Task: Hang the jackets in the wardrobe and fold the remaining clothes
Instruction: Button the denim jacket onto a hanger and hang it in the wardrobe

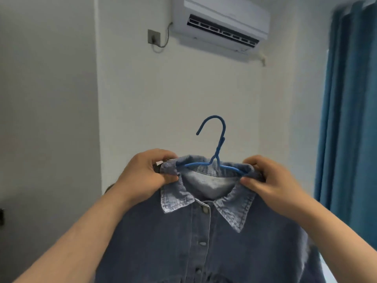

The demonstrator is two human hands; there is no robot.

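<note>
At frame centre, the left hand (142,172) and right hand (271,180) are pinching the denim jacket (204,242) collar over the blue hanger (216,152); loosening either pinch is likely letting a shoulder slide off.

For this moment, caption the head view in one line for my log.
Both hands, left hand and right hand, hold a denim jacket on a blue hanger.

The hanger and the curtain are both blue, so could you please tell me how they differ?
The hanger is thin bright-blue wire sitting inside the denim jacket's collar; the curtain is broad teal fabric hanging in folds at the right edge. The hanger is held up by both hands through the jacket; the curtain is untouched. Both are blue.
</note>
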